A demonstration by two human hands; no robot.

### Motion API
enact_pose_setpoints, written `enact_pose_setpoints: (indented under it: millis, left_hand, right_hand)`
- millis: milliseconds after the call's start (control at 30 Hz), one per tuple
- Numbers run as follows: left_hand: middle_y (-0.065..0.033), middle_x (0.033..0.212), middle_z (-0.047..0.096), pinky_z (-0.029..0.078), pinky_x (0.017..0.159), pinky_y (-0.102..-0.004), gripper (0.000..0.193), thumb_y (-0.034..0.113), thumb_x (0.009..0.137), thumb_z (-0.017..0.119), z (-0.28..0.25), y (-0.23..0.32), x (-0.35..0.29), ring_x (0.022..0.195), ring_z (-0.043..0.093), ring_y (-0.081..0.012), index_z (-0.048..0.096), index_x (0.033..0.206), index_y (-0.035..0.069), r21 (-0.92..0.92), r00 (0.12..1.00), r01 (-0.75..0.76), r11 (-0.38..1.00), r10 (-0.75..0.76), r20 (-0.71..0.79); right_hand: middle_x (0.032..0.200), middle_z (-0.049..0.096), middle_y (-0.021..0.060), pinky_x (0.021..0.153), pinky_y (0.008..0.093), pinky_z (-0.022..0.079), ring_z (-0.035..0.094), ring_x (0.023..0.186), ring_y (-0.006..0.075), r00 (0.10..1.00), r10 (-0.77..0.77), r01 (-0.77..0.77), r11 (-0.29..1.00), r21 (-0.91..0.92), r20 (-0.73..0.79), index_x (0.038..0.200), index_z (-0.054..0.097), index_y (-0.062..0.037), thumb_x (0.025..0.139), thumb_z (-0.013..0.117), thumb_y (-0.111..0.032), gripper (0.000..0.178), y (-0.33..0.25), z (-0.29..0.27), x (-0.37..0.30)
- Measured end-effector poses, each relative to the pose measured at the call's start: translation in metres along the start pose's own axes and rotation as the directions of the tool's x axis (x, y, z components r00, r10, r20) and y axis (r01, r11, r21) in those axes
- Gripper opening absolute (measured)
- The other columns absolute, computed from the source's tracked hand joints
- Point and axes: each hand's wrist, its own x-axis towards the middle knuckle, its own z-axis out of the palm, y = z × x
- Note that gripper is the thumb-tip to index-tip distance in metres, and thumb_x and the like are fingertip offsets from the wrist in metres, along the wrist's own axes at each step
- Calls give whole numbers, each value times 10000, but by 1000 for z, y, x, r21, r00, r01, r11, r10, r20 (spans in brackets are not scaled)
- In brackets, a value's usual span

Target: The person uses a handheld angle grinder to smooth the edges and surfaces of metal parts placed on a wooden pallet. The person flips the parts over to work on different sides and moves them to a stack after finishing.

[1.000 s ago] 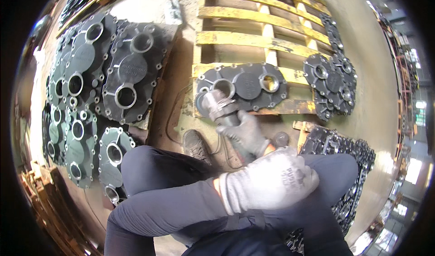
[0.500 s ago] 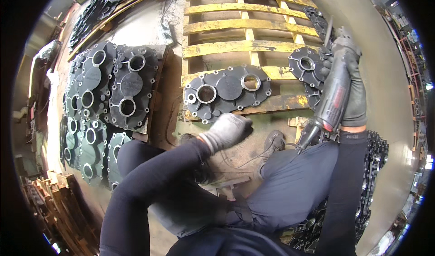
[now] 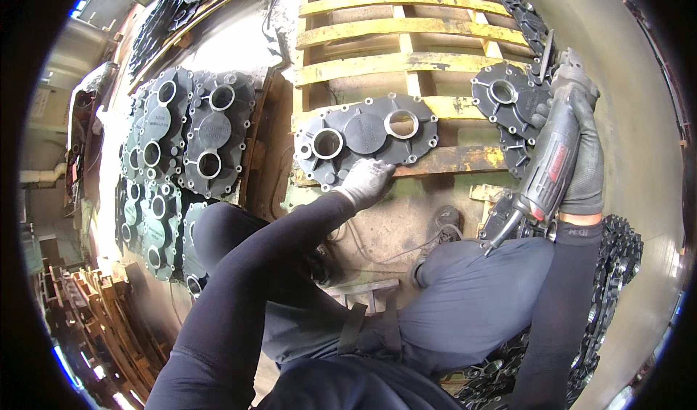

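Observation:
A dark metal gearbox cover with two round bores lies flat across the near slats of the yellow pallet. My left hand, in a pale glove, is closed on the cover's near rim, its fingertips partly hidden. My right hand, in a grey glove, grips an angle grinder by its dark body, off to the right. The grinder's metal head points away from me and its cord end points down toward my right thigh. Its disc shows nearly edge-on, beside the covers stacked there.
More covers lie on the pallet's right edge. At left, another pallet holds rows of similar covers. Dark parts are piled by my right side. The yellow pallet has gaps between slats. A cable crosses the floor near my shoes.
My left hand has moved from just in front of the cover onto its near rim. The grinder stays in my right hand, and the whole view has shifted slightly.

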Motion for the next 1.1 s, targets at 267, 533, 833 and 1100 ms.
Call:
enact_pose_setpoints:
  millis: [267, 533, 833, 1100]
  left_hand:
    - [-209, 1175, 687, 496, 977, -530, 338, 211, 895, 715, 13, 14, 91, 1117, 655, -424, 619, 1172, 43, -32, 931, -12, 999, -1, -365]
    - [-231, 979, 732, 474, 1007, -532, 219, 104, 875, 632, 49, 11, 128, 1005, 701, -408, 635, 1085, 42, -66, 892, 203, 977, -212, -399]
    - [-215, 1153, 719, 377, 1182, -523, 667, 203, 738, 802, 96, -8, 60, 1164, 681, -362, 557, 1335, 37, 112, 915, -59, 992, 99, -390]
    - [-176, 1114, 728, 473, 1054, -527, 465, 94, 898, 581, 84, 11, 22, 1014, 730, -335, 538, 1359, 53, 113, 906, -245, 963, 269, -328]
  right_hand:
    - [947, 714, 112, 709, 289, 633, 737, 781, 175, 999, 33, -33, 999, 4, 0, 1247, 614, -11, 965, 747, -445, 534, 3, 1, 1]
    - [921, 722, 110, 689, 284, 633, 735, 777, 167, 996, 85, -85, 995, -59, -1, 1247, 621, 8, 945, 767, -472, 585, 6, 2, 8]
    - [886, 716, 110, 664, 263, 623, 733, 757, 167, 997, 53, -44, 988, -150, 54, 1206, 627, 34, 973, 729, -473, 567, 19, 38, 9]
    - [887, 713, 108, 690, 288, 616, 733, 763, 182, 993, 82, -70, 989, -129, 85, 1247, 623, 3, 968, 748, -462, 556, 18, 41, 7]
